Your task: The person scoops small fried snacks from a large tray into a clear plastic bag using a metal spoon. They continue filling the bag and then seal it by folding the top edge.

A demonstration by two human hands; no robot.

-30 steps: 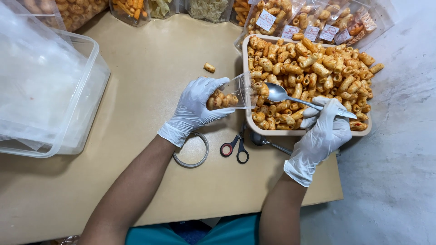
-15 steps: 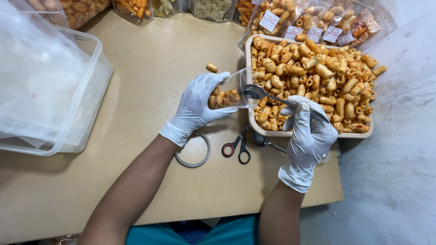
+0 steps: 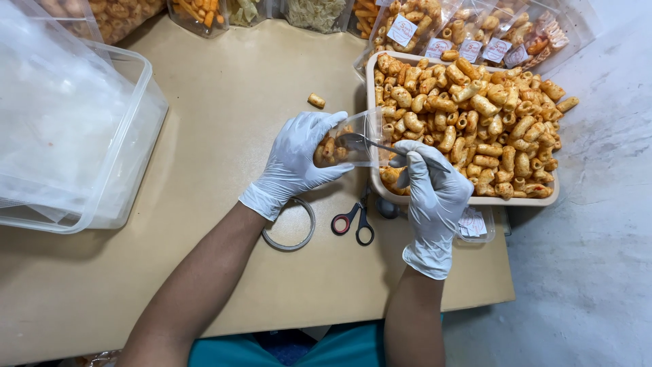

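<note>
Currently spooning: keep clear plastic pouch [image 3: 350, 139] mouth wide, tipped toward metal spoon [image 3: 370, 144]. Left gloved hand [image 3: 299, 160] fingers curled around pouch, grasping it. Right gloved hand [image 3: 431, 194] fingers clenched on spoon handle, bowl inside pouch mouth. Beige tray of orange curled snacks [image 3: 543, 198] just beyond right fingers, on tabletop [image 3: 224, 102].

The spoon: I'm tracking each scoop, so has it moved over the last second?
Yes. The spoon has left the heaped tray and swung left; its bowl is now inside the clear bag.
</note>
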